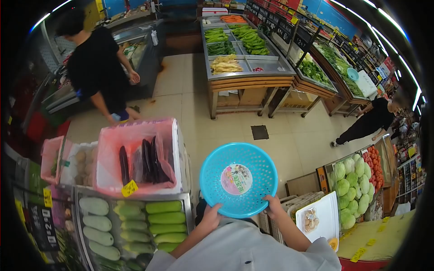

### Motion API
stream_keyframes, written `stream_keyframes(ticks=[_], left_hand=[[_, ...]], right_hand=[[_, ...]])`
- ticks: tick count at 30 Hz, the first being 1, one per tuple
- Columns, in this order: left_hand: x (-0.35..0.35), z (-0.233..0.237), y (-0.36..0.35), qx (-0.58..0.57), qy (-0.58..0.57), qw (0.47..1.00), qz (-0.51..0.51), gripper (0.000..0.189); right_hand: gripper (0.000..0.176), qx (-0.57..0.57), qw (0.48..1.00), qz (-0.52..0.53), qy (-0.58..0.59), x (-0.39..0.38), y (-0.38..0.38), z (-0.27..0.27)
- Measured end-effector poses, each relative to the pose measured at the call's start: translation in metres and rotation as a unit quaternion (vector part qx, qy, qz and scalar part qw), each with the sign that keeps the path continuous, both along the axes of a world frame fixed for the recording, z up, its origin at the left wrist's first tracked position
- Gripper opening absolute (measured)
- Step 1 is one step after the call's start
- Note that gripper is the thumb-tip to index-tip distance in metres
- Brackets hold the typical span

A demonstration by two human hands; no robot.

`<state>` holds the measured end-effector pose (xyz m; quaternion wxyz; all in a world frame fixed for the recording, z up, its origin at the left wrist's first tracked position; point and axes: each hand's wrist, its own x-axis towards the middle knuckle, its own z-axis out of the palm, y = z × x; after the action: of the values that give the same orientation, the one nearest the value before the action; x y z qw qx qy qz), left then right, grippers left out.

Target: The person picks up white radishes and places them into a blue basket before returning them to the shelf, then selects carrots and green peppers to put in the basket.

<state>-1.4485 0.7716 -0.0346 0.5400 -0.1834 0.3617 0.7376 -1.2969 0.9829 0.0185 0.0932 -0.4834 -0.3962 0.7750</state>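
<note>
A round blue plastic colander (212,180) with a paper label in its bottom is held in front of my body, its inside facing up. My left hand (211,217) grips the rim at the lower left. On the lower right of the rim, my right hand (274,207) is closed around the edge. Nothing lies inside the colander. To the left stands a white foam box (180,158) lined with pink plastic, with several dark eggplants (151,158) in it. Below that box, pale gourds (96,221) and green gourds (167,223) fill a metal-edged bin.
A vegetable stand (248,81) with peppers and carrots stands ahead across the tiled floor (190,108). Cabbages (352,185) and tomatoes (373,165) are at right, near a white tray (327,221) with packed eggs. One person (99,63) is at left, another (373,115) at right.
</note>
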Motion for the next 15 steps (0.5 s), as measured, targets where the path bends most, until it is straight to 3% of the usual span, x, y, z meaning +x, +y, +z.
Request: stream_keyframes(ticks=[5,9,11,13,15], left_hand=[[-0.098,0.027,0.044,0.018,0.048,0.999,-0.017,0.052],[-0.165,0.003,0.086,-0.019,0.043,0.999,-0.010,0.053],[-0.201,0.001,0.114,-0.017,0.047,0.999,0.005,0.055],[-0.237,-0.012,0.145,-0.017,0.033,0.999,0.031,0.055],[-0.274,-0.018,0.184,-0.017,0.046,0.998,0.044,0.054]], right_hand=[[0.053,-0.001,0.999,-0.047,0.007,-0.089,0.038,0.008],[0.052,0.007,1.000,-0.020,-0.012,-0.176,0.084,0.016],[0.050,0.056,0.995,0.028,-0.076,-0.212,0.113,0.005],[0.043,0.094,0.994,0.044,-0.039,-0.244,0.154,-0.030],[0.035,0.154,0.977,0.126,-0.083,-0.283,0.196,-0.049]])
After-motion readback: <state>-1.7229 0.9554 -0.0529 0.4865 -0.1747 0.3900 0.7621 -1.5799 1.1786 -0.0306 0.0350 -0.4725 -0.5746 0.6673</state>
